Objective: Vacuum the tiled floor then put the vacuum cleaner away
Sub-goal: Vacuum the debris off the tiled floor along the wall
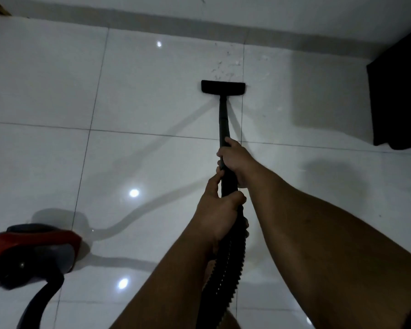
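A black vacuum wand (223, 119) runs from my hands down to a flat black floor head (223, 87) resting on the glossy white tiled floor (152, 96). My right hand (235, 162) grips the wand higher up the tube. My left hand (220, 210) holds it just behind, where the ribbed black hose (226, 269) begins. Small bits of debris (226, 65) lie on the tile just beyond the head, close to the wall. The red and black vacuum body (31, 250) sits on the floor at the lower left.
A pale wall with a grey skirting strip (152, 22) borders the far side. A dark piece of furniture (399, 91) stands at the right edge. The hose curves out of the vacuum body at the bottom left. Ceiling lights reflect on the tiles.
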